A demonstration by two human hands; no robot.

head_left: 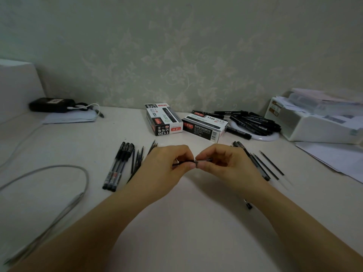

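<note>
At table centre: a black gel pen (197,161) is held crosswise between both hands over the white table (186,222).
Left hand (167,165): fingers and thumb are curled and pinched round the pen's left end.
Right hand (222,163): thumb and fingertips are pinched on the pen's right part, close against the left fingertips.
9 o'clock of the hands: three capped gel pens (117,165) are laid side by side, with loose refills (137,161) just beside them.
12 o'clock: two pen boxes (164,118) are set down.
3 o'clock: thin refills (272,163) are laid out.
2 o'clock: a pile of black pens (253,122) is heaped on a white plate (267,137).
</note>
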